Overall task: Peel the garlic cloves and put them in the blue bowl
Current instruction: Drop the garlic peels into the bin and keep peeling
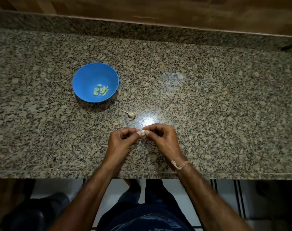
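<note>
A blue bowl (85, 77) stands on the granite counter (208, 97) at the left, with several peeled garlic cloves (100, 91) lying in its bottom. Near the counter's front edge my left hand (121, 142) and my right hand (162, 139) meet fingertip to fingertip. Between them they pinch one small pale garlic clove (142, 132), mostly hidden by the thumbs. A bit of garlic stem and skin (130, 114) lies on the counter between the hands and the bowl.
A wooden wall (158, 7) rises behind the counter's raised granite back ledge. The counter's front edge (58, 174) runs across below my wrists, with floor and my legs under it. A thread band circles my right wrist.
</note>
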The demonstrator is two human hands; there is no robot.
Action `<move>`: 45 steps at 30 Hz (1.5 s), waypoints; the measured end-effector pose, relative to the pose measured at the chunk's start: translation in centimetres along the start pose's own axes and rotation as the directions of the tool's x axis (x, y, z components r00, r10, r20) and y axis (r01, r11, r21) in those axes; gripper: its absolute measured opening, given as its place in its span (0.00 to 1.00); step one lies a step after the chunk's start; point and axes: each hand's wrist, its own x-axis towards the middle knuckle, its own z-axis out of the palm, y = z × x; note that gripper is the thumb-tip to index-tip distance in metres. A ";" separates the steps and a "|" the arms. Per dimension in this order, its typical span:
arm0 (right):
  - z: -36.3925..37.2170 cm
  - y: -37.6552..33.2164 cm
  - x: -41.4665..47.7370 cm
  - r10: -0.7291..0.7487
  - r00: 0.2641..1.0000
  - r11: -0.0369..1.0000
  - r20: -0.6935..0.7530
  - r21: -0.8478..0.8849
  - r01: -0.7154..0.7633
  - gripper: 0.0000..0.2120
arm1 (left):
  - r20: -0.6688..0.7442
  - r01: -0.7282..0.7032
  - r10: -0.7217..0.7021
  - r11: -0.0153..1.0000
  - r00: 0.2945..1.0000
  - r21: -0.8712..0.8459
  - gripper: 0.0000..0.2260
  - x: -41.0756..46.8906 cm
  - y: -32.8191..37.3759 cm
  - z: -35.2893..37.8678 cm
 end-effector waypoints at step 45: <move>0.7 0.3 0.4 0.067 0.996 0.959 -0.057 -0.273 -0.080 0.11 | -0.082 -0.142 0.178 0.934 0.980 0.329 0.02 1.0 -0.8 1.0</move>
